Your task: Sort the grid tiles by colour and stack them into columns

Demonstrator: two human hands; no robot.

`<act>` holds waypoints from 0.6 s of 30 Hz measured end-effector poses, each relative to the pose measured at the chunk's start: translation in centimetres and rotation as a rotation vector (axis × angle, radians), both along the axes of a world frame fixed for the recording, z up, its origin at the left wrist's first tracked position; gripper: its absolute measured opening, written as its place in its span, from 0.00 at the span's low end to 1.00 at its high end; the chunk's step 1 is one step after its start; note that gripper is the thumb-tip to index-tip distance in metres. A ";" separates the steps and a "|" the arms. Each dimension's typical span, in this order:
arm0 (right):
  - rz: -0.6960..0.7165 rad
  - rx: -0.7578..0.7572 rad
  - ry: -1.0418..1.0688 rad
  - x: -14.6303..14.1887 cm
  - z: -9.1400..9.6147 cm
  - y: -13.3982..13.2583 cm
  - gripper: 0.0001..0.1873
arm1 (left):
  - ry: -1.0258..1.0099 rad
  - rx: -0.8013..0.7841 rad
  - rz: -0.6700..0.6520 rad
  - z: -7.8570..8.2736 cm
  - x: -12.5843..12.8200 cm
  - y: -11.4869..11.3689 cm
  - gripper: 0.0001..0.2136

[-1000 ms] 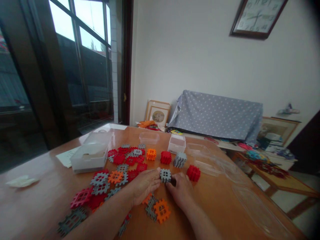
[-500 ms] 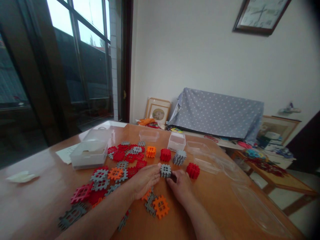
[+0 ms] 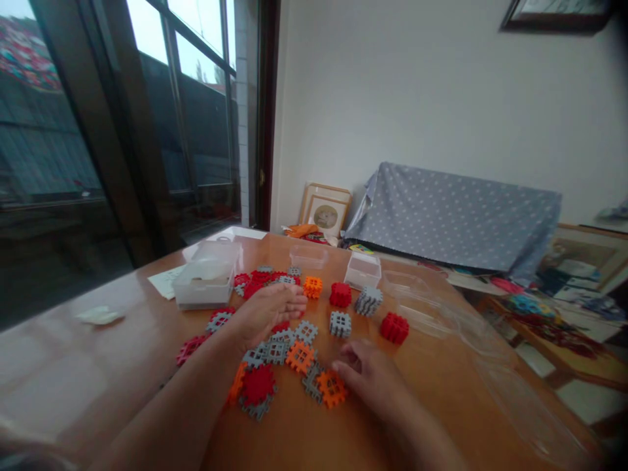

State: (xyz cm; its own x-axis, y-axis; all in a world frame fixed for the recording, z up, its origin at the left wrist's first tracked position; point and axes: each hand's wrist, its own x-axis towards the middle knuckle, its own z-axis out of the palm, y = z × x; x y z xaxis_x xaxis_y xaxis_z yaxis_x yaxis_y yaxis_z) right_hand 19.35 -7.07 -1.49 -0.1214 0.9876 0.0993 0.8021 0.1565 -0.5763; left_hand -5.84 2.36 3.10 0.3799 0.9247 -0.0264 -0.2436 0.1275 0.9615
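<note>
My left hand [image 3: 269, 309] is held flat with its fingers stretched out, over the spread of loose red and grey interlocking plastic squares. Near its wrist lie more notched squares: a grey one [image 3: 277, 350], an orange one [image 3: 300, 356] and a red one [image 3: 258, 384]. My right hand [image 3: 366, 373] rests on the table, loosely curled with thumb and fingers apart; nothing shows in it. Just left of its thumb is another orange square [image 3: 332, 388]. Beyond the right hand stands a small grey stack of squares [image 3: 340, 324], touched by neither hand.
Sorted stacks stand behind: orange [image 3: 313, 287], red [image 3: 340, 295], grey [image 3: 368, 301], and a second red [image 3: 394, 328] at right. Clear plastic boxes, one at left [image 3: 205, 288], one at back [image 3: 363, 271], and clear lids [image 3: 422, 316] surround them. A crumpled tissue [image 3: 100, 315] lies far left.
Both hands have come away from the small grey stack, the left onto the loose squares, the right back toward me. Several squares sit differently near my left wrist. The view has turned slightly.
</note>
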 end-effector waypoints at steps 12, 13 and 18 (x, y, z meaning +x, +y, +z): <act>0.151 -0.115 -0.239 -2.4 -0.4 -1.6 0.29 | 0.567 0.301 0.452 0.0 -4.7 2.7 0.16; 0.153 -0.116 -0.243 -2.3 -0.6 -1.5 0.29 | 0.629 0.319 0.469 -0.2 -4.9 2.9 0.14; 0.173 -0.146 -0.213 -1.8 -0.9 -1.1 0.30 | 0.997 0.395 0.469 -1.0 -5.7 3.0 0.09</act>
State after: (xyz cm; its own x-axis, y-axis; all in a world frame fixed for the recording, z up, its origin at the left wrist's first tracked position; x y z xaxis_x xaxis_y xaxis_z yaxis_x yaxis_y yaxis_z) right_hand 17.51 -8.14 -2.44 -0.2914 0.9526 -0.0876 0.8761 0.2290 -0.4244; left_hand -11.57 5.38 2.13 -0.0274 0.9794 0.1999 0.6967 -0.1247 0.7065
